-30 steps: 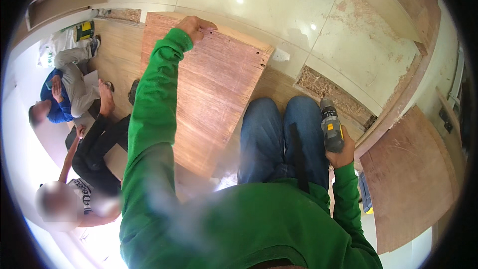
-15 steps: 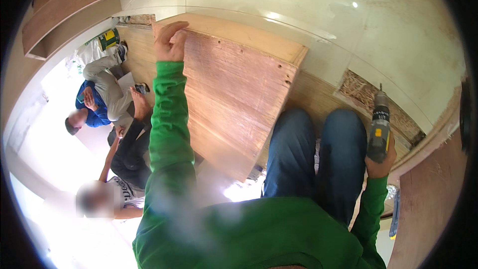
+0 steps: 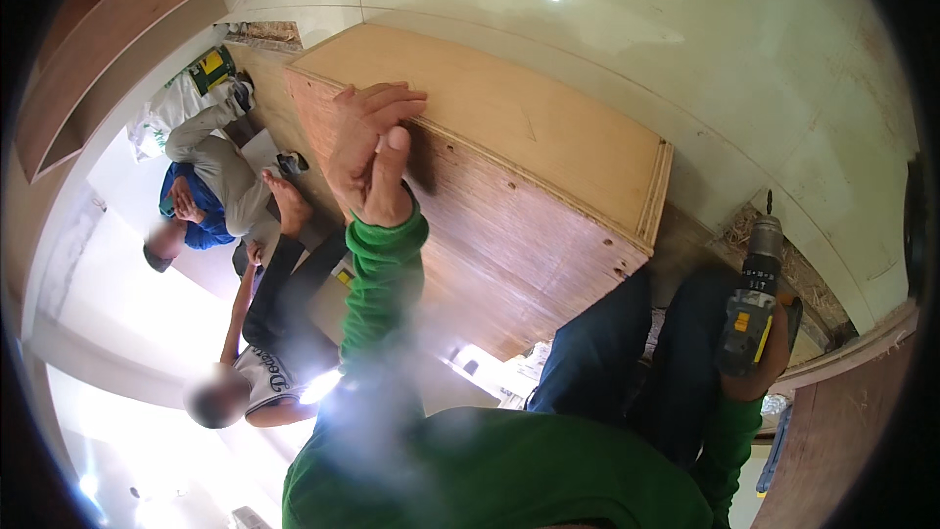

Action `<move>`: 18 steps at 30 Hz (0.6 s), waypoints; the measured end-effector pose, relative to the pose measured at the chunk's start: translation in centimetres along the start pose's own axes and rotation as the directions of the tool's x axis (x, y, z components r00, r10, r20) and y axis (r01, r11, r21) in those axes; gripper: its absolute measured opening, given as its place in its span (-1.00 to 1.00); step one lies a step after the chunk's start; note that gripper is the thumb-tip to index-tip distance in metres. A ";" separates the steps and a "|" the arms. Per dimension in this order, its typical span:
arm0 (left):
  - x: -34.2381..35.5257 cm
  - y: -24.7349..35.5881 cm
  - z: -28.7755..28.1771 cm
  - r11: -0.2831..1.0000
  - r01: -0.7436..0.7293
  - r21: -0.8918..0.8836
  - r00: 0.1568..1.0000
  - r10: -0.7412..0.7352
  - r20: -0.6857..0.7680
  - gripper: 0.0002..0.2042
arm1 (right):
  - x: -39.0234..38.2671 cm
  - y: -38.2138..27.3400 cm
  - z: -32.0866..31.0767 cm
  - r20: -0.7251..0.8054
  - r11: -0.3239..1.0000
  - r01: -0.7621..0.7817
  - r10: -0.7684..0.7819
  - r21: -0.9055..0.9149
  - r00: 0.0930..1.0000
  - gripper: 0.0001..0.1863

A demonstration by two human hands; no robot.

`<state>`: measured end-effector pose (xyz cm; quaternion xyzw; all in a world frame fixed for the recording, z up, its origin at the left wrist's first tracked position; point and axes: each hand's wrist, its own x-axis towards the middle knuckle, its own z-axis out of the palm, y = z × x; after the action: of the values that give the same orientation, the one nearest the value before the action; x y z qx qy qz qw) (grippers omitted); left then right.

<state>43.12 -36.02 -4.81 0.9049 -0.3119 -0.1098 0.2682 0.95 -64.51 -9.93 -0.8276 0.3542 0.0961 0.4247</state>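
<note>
1 drill (image 3: 754,279) in R hand (image 3: 772,362), grip wrapped round it, by R knee (image 3: 703,309); bit (image 3: 770,202) pts to top of view, long axis approx vert. 1 wooden box (image 3: 504,108), L of drill, long axis diag.; L hand (image 3: 354,149) on edge, fingers out.

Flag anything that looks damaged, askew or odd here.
Near the drill in the right hand, the pale panel has a rough opening at its edge, exposing coarse brown material, unlike the panel's smooth face. A hazy patch blurs the lower part of the view, perhaps a smear on the lens.
</note>
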 end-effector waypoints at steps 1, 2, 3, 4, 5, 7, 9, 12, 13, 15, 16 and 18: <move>0.1 0.0 0.3 1.000 -0.028 -0.006 1.000 0.028 0.010 -0.59 | 0.4 -0.3 0.0 0.005 1.000 -0.003 0.003 -0.003 1.000 -0.49; 0.2 0.0 0.8 0.997 -0.025 -0.075 0.999 0.028 0.032 -0.71 | 0.6 -0.5 0.0 0.023 1.000 -0.015 0.014 0.015 1.000 -0.49; 0.4 0.1 0.9 0.998 -0.058 -0.025 0.995 0.060 0.082 -0.71 | 0.9 -0.6 0.0 0.021 1.000 -0.001 0.001 -0.011 1.000 -0.49; 0.6 0.1 1.1 0.996 -0.090 0.029 0.986 0.084 0.145 -0.72 | 1.1 -0.7 0.0 0.032 1.000 0.002 -0.001 -0.015 1.000 -0.49; 0.8 0.2 1.1 0.989 -0.124 0.078 0.973 0.106 0.204 -0.72 | 1.1 -0.8 0.0 0.038 1.000 0.009 -0.009 0.012 0.999 -0.49; 1.3 0.0 1.1 0.990 -0.138 -0.013 0.971 0.138 0.195 -0.73 | 1.2 -0.9 0.2 0.057 0.998 -0.055 0.054 0.006 0.997 -0.51; 1.7 -0.1 0.7 0.987 -0.155 -0.035 0.958 0.159 0.238 -0.73 | 1.1 -1.1 0.3 0.077 0.993 -0.118 0.116 0.029 0.990 -0.53; 1.8 -0.4 0.4 0.985 -0.174 -0.022 0.944 0.173 0.281 -0.73 | 1.0 -1.1 0.5 0.098 0.981 -0.188 0.182 0.048 0.978 -0.56; 1.7 -0.6 0.4 0.983 -0.180 -0.026 0.941 0.180 0.286 -0.73 | 0.9 -1.1 0.5 0.100 0.980 -0.194 0.188 0.052 0.977 -0.56; 1.6 -0.9 0.6 0.983 -0.178 -0.041 0.939 0.182 0.290 -0.73 | 0.8 -1.0 0.5 0.097 0.981 -0.190 0.185 0.046 0.978 -0.57; 1.7 -1.0 0.6 0.981 -0.192 -0.033 0.940 0.194 0.281 -0.71 | 0.8 -0.9 0.5 0.097 0.983 -0.182 0.178 0.035 0.979 -0.57; 1.6 -1.1 0.6 0.975 -0.223 -0.018 0.938 0.220 0.269 -0.66 | 0.7 -0.9 0.4 0.093 0.983 -0.182 0.180 0.012 0.979 -0.57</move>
<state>44.68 -36.60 -5.98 0.8423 -0.4460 -0.1991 0.2282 2.13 -64.24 -9.93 -0.7824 0.4089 0.1687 0.4385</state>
